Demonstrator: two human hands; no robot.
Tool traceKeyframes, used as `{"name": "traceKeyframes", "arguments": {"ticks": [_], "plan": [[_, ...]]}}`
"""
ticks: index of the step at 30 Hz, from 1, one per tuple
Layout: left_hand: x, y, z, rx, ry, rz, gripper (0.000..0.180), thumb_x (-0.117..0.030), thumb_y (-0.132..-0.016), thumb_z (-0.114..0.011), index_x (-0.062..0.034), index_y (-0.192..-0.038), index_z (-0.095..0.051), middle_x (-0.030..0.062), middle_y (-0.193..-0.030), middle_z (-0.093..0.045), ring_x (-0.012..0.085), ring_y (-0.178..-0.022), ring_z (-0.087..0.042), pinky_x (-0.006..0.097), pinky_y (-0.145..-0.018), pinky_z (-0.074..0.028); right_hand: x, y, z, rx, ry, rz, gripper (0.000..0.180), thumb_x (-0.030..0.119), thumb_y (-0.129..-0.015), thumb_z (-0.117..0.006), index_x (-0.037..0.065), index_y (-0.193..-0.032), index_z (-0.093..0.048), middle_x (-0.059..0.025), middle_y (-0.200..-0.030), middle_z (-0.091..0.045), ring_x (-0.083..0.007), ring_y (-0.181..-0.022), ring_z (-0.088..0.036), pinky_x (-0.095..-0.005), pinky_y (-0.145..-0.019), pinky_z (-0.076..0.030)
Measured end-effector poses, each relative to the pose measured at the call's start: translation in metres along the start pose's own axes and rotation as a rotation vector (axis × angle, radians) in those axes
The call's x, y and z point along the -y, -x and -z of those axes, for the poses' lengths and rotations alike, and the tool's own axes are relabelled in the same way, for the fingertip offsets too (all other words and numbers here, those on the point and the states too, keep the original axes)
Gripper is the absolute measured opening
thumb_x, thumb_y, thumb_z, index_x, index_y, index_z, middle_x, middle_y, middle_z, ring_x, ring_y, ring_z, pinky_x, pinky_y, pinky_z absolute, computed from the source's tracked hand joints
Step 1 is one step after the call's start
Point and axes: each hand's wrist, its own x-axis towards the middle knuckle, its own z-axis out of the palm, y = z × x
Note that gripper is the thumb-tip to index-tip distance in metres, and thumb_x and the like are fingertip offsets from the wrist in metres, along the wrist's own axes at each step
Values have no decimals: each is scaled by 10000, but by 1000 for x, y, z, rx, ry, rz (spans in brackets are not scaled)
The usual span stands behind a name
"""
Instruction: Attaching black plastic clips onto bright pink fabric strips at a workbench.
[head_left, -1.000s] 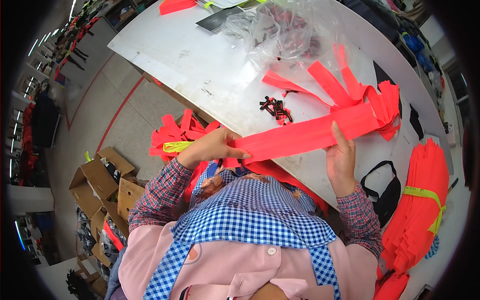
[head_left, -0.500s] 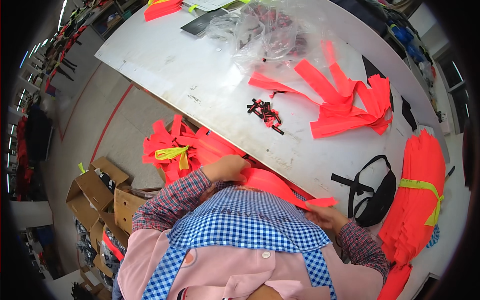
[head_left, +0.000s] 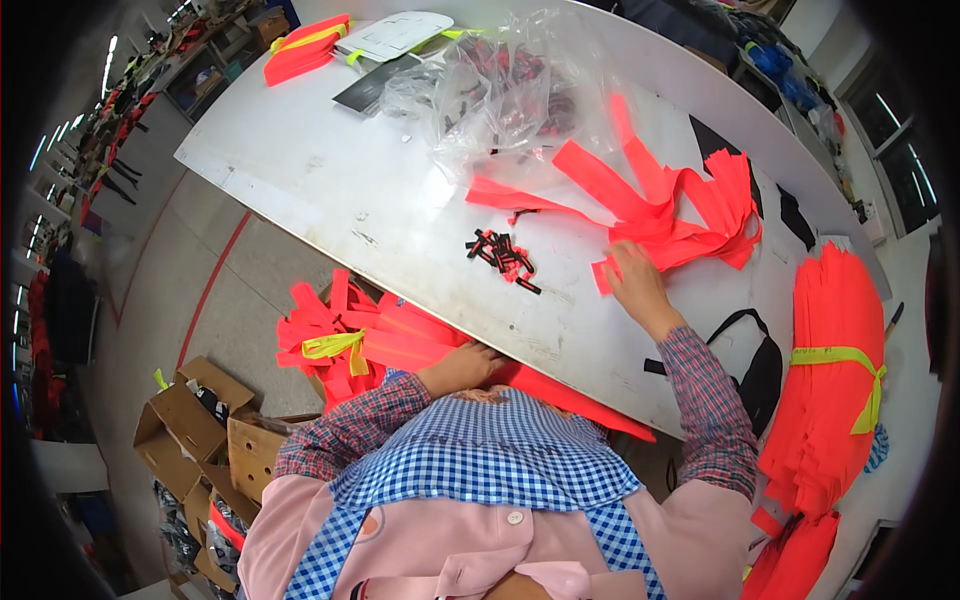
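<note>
White desk [head_left: 330, 190] carries limp, light orange strips [head_left: 690, 205] far right, best pinched at an end; right hand [head_left: 632, 280] rests spread there, left hand [head_left: 462, 366] seemingly grips another below the near edge.

Left hand [head_left: 462, 366]: fingers tucked under the desk [head_left: 330, 190] edge among orange strips [head_left: 385, 345]; grip cannot be told.
Right hand [head_left: 632, 283]: fingertips covered by the loose orange strips [head_left: 680, 205]; hold unclear.
Small black parts [head_left: 503, 255]: too small to tell their kind.
Clear plastic bag [head_left: 500, 90]: contents blurred by glare.
Tied orange bundle [head_left: 835, 385]: lower end cut off by the dark rim.
Cardboard boxes [head_left: 190, 420]: contents indistinct.
</note>
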Motion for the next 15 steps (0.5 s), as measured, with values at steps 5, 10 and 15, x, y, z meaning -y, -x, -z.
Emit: {"name": "traceKeyframes", "arguments": {"ticks": [5, 10, 15], "plan": [[-29, 6, 67, -147, 127, -43, 445, -301, -882, -621, -7, -1213, -573, 178, -1149, -616, 329, -1043, -598, 373, -900, -507, -46, -52, -24, -226, 572, 159, 196, 160, -823, -640, 23, -961, -626, -170, -975, -633, -319, -913, -615, -470, -813, -471], [-31, -15, 122, -244, 710, 259, 403, -209, -900, -636, -26, -1249, -553, 158, -1193, -602, 296, -1116, -579, 373, -930, -487, -32, -75, -9, -72, 323, 31, 119, 124, -808, -637, 48, -893, -603, -112, -907, -618, -298, -795, -618, -444, -725, -491], [-8, -60, 172, -538, 1829, 519, 531, -384, -906, -641, -55, -1293, -485, 108, -1208, -589, 247, -1126, -574, 442, -978, -463, 49, -49, 19, -314, 162, 346, 75, 94, -803, -620, 68, -808, -550, -90, -783, -547, -275, -696, -599, -385, -612, -499]]}}
